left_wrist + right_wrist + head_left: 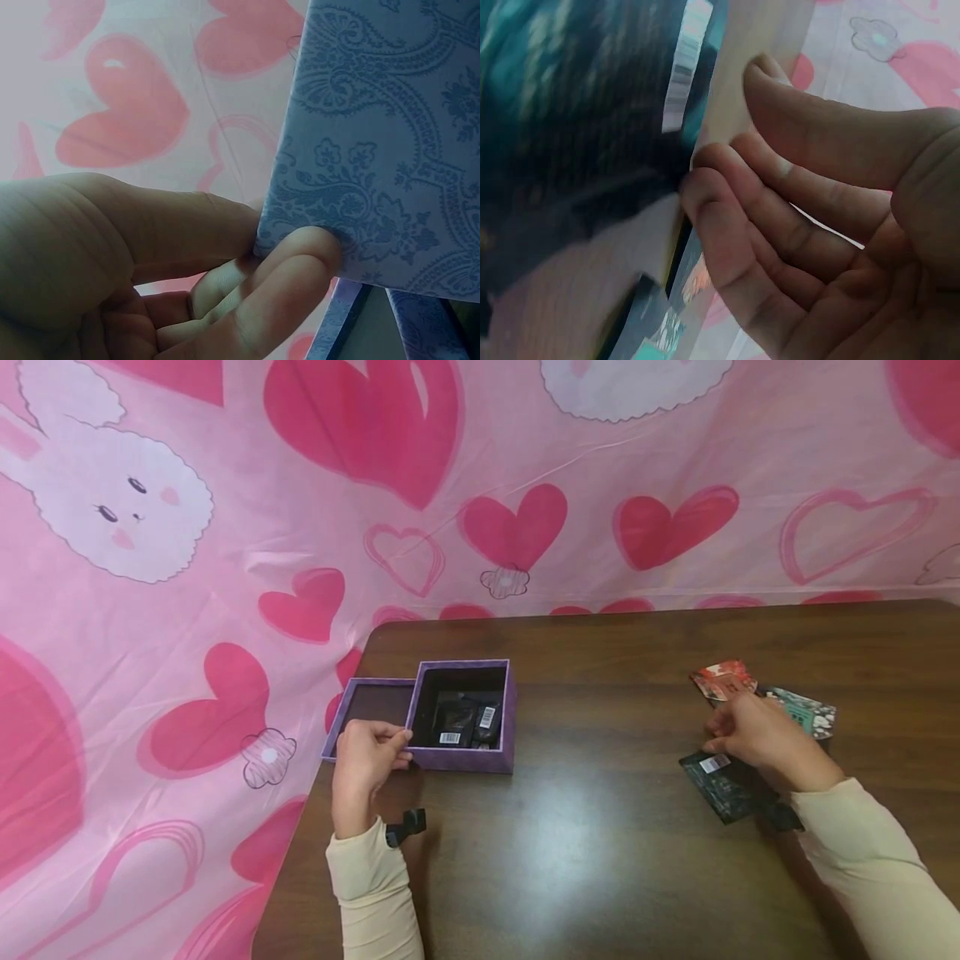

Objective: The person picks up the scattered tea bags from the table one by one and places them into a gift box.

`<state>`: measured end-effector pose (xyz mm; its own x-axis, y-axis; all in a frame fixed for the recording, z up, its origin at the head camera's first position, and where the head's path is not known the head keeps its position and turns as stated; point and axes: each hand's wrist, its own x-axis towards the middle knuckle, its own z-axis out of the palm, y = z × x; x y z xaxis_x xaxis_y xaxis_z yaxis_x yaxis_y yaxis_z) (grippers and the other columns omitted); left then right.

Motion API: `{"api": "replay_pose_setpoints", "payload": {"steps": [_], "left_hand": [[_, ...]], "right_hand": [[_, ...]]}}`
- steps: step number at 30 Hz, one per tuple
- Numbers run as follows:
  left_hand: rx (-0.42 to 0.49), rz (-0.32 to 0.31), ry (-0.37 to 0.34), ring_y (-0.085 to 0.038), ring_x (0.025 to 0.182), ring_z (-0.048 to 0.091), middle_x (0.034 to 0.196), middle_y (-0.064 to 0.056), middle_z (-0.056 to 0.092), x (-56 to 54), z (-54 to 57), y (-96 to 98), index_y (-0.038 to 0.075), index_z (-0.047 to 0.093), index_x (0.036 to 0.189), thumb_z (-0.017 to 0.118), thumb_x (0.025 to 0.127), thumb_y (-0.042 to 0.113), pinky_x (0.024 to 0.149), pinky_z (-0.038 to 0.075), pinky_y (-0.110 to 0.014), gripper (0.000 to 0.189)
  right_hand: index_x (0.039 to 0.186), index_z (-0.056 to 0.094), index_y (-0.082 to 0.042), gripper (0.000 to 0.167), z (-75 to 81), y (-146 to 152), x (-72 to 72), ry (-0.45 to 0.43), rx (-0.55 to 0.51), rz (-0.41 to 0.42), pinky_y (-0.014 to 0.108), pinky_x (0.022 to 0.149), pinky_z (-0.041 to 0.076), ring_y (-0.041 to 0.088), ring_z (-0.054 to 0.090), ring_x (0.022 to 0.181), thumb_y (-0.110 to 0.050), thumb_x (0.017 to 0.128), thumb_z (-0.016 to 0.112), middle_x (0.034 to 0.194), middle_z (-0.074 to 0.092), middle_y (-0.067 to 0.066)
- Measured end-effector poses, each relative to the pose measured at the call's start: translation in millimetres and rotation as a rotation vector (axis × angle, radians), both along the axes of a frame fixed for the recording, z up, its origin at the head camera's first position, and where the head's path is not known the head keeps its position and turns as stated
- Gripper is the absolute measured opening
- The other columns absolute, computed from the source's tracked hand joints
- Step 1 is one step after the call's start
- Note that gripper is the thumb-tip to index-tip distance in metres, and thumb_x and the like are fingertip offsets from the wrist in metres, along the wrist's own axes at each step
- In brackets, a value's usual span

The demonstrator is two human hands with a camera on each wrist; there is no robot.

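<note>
In the head view, a purple box [465,760] stands at the left of the table, with several dark packets [456,720] bearing barcode labels inside. My left hand [371,756] pinches its near left corner; in the left wrist view, thumb and fingertips meet at the corner of the patterned box wall [375,150]. At the right, my right hand [768,739] is over a group of packets, beside a dark packet [723,789] with a white label. In the right wrist view its bent fingertips are at that packet's edge, with the thumb apart.
A purple lid [375,693] lies against the box's left side, partly behind my left hand. A red packet [727,679] and a green-and-white packet [810,714] lie beyond my right hand. Behind the brown table [585,735] hangs a pink heart-patterned cloth [585,460].
</note>
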<state>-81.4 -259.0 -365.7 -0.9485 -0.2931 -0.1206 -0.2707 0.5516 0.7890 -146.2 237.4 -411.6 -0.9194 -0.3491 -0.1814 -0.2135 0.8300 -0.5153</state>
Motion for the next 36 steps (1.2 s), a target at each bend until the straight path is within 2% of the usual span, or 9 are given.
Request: {"api": "replay_pose_setpoints", "payload": {"steps": [6, 9, 13, 21, 29, 36], "left_hand": [[0.0, -0.001, 0.007, -0.024, 0.059, 0.072, 0.074, -0.018, 0.072, -0.4, -1.2, -0.3, -0.011, 0.075, 0.094, 0.075, 0.09, 0.001, 0.063, 0.062, -0.045, 0.013], [0.007, -0.009, 0.0, -0.024, 0.06, 0.072, 0.075, -0.018, 0.072, -0.4, -0.9, 0.3, -0.011, 0.075, 0.095, 0.074, 0.09, 0.002, 0.064, 0.062, -0.046, 0.014], [0.0, -0.002, -0.009, -0.025, 0.061, 0.072, 0.075, -0.017, 0.072, 0.1, 0.0, 0.2, -0.011, 0.075, 0.096, 0.075, 0.09, 0.002, 0.064, 0.062, -0.045, 0.014], [-0.001, -0.001, -0.012, -0.024, 0.061, 0.072, 0.079, -0.019, 0.073, -0.7, 1.0, 0.3, -0.01, 0.075, 0.097, 0.075, 0.089, 0.001, 0.064, 0.062, -0.044, 0.014], [-0.013, 0.003, -0.017, -0.024, 0.061, 0.072, 0.078, -0.019, 0.073, -0.6, 1.4, 0.5, -0.01, 0.075, 0.096, 0.075, 0.089, 0.001, 0.065, 0.062, -0.044, 0.014], [-0.01, -0.003, -0.02, -0.024, 0.061, 0.072, 0.078, -0.018, 0.073, -1.1, 1.2, 0.7, -0.01, 0.075, 0.097, 0.075, 0.089, 0.002, 0.064, 0.062, -0.042, 0.014]], "right_hand": [[0.086, 0.073, 0.002, 0.024, -1.5, 8, -0.5, 0.03, 0.037, 0.01, 0.047, 0.063, 0.05, 0.023, 0.064, 0.069, -0.011, 0.073, 0.089, 0.078, 0.071, 0.008], [0.085, 0.071, 0.001, 0.029, -1.4, 14, 0.2, 0.042, 0.057, -0.016, 0.051, 0.066, 0.049, 0.028, 0.064, 0.072, -0.014, 0.07, 0.09, 0.077, 0.07, 0.008], [0.083, 0.07, 0.0, 0.032, -2.7, 18, 1.2, 0.018, 0.085, -0.034, 0.048, 0.064, 0.047, 0.028, 0.058, 0.07, -0.017, 0.067, 0.092, 0.073, 0.066, 0.005], [0.085, 0.067, -0.002, 0.031, -5.6, 17, 0.7, -0.081, 0.071, -0.064, 0.038, 0.059, 0.045, 0.025, 0.052, 0.069, -0.015, 0.07, 0.091, 0.073, 0.058, 0.004], [0.073, 0.064, -0.008, 0.029, -7.0, 19, -2.7, -0.08, 0.076, -0.068, 0.037, 0.058, 0.04, 0.026, 0.05, 0.068, -0.017, 0.069, 0.092, 0.069, 0.056, 0.003], [0.069, 0.064, -0.01, 0.022, -5.6, 22, -3.2, -0.086, 0.078, -0.08, 0.036, 0.056, 0.04, 0.026, 0.051, 0.068, -0.013, 0.075, 0.086, 0.068, 0.057, 0.002]]}}
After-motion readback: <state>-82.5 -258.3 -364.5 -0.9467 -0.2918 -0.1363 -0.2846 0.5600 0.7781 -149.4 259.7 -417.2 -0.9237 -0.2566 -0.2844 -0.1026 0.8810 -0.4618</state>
